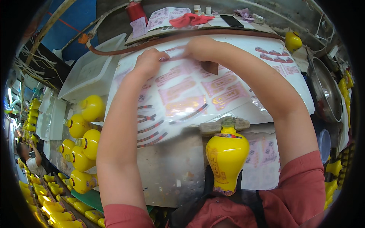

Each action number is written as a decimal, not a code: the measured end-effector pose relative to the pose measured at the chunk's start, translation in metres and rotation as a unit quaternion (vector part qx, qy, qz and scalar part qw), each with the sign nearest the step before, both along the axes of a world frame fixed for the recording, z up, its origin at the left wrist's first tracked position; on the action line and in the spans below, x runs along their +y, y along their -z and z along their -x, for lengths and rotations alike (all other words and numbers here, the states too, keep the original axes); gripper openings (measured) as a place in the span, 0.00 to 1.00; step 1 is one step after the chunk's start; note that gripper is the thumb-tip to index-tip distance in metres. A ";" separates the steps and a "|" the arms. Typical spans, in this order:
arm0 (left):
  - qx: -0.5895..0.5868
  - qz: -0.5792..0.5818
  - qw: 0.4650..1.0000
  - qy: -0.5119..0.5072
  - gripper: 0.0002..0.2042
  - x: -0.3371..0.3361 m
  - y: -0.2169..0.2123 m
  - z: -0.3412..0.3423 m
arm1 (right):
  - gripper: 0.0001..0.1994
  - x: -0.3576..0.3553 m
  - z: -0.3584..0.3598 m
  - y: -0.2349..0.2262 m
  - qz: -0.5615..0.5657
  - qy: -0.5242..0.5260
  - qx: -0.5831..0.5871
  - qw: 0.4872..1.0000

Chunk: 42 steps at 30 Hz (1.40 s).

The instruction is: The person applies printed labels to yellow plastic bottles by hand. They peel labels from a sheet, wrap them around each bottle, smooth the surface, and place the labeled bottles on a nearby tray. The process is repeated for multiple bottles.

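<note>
Near the far side of a white sheet-covered board, my left hand pinches the end of a patterned decal strip. At the strip's other end is my right hand, closed, its fingertips hidden behind its back. A brown flat scraper-like piece sticks out from beneath that hand. Purple and gold decals lie under both forearms, with several dark narrow strips on the near left. A glossy yellow vase-shaped bottle leans close to my body, its neck on a grey padded rest; a dark band circles its shoulder.
Several yellow bottles lie at left, beside a translucent white tub. A metal pan stands at right. On the back ledge are a red cloth and a phone. Another person sits at far left among rows of bottles.
</note>
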<state>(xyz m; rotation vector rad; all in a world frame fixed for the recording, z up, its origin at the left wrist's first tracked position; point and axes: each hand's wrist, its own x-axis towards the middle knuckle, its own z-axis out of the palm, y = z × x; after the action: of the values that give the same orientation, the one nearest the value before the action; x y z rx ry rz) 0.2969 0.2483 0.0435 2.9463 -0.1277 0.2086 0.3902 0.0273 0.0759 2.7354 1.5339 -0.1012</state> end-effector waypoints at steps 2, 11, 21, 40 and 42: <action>0.023 -0.047 0.998 -0.019 0.18 0.001 -0.001 0.003 | 0.15 -0.001 -0.004 0.003 0.019 0.001 -0.057 0.998; -0.052 -0.026 0.998 0.037 0.17 0.009 -0.002 0.006 | 0.16 0.001 -0.007 0.019 -0.031 -0.060 -0.048 0.997; -0.043 -0.117 0.991 0.042 0.16 0.010 -0.012 0.015 | 0.19 -0.007 -0.012 0.023 -0.040 -0.056 -0.039 0.997; -0.021 -0.037 0.997 -0.064 0.23 -0.010 0.012 -0.032 | 0.16 0.034 -0.035 0.022 0.009 0.083 -0.005 0.997; -0.018 -0.054 0.995 -0.086 0.21 -0.019 0.011 -0.033 | 0.16 0.040 -0.042 0.023 0.039 0.097 -0.014 0.994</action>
<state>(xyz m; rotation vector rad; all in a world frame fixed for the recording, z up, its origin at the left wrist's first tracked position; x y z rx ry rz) 0.3298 0.2296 0.0326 3.0627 0.1137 0.2875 0.4319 0.0673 0.0527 2.8034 1.2271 -0.1188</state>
